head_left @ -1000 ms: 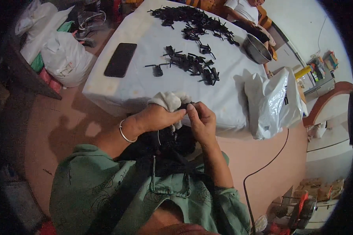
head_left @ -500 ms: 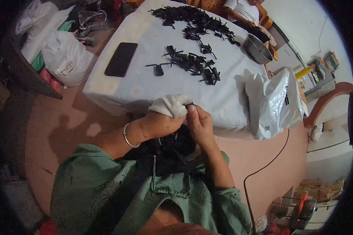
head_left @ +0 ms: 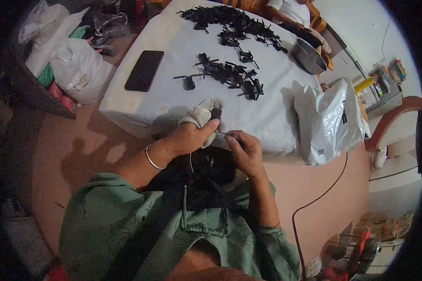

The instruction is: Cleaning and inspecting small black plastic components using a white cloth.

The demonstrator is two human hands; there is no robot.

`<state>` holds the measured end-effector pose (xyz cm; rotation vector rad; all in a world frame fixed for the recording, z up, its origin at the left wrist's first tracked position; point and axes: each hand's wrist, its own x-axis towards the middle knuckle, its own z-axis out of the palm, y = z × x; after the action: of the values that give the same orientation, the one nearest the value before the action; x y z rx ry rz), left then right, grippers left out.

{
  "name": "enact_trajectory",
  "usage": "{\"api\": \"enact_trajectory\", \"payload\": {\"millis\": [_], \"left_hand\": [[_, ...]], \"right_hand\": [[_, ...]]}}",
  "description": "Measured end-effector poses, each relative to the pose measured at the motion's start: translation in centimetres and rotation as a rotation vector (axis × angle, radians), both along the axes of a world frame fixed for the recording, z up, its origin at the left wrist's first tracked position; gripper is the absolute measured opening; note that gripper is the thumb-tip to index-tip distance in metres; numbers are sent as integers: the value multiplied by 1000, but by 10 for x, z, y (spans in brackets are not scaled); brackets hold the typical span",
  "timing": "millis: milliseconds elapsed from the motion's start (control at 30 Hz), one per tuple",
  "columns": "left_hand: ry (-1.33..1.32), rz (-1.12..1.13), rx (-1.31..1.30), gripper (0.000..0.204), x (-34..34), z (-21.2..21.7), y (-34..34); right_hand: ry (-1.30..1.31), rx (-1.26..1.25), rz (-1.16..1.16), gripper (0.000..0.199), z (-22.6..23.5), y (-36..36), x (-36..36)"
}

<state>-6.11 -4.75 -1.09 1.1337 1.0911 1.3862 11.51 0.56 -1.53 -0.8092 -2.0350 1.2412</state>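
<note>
Grips black part [head_left: 216, 114] and cloth [head_left: 198, 114] in left hand [head_left: 191, 137], pinches thin rod [head_left: 222, 133] in right hand [head_left: 246, 153], frame centre, below tabletop [head_left: 267, 114] middle.

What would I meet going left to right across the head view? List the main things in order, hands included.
White plastic sack → black smartphone → left hand → right hand → shiny white plastic bag
</note>
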Motion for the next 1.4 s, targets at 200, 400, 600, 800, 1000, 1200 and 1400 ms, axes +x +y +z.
{"api": "enact_trajectory", "payload": {"millis": [200,400,600,800,1000,1200,1400], "left_hand": [[353,-83,89,35,5,6,-4],[450,-105,208,26,4,-2,2],[524,-120,169,21,15,7,-1],[877,-43,563,21,19,-17,3],[776,-102,458,20,10,-8,4],[812,-201,264,33,7,-10,12],[609,-206,73,29,0,-10,13]], "right_hand": [[87,79,-19,11,6,0,-7],[73,-26,-32,19,8,-1,-13],[39,-2,4,26,-13,0,-8],[13,-193,47,29,-16,3,1],[-285,225,-326,27,-10,75,27],[-227,590,-717,31,-2,158,10],[-519,394,-386,29,-5,128,-14]]}}
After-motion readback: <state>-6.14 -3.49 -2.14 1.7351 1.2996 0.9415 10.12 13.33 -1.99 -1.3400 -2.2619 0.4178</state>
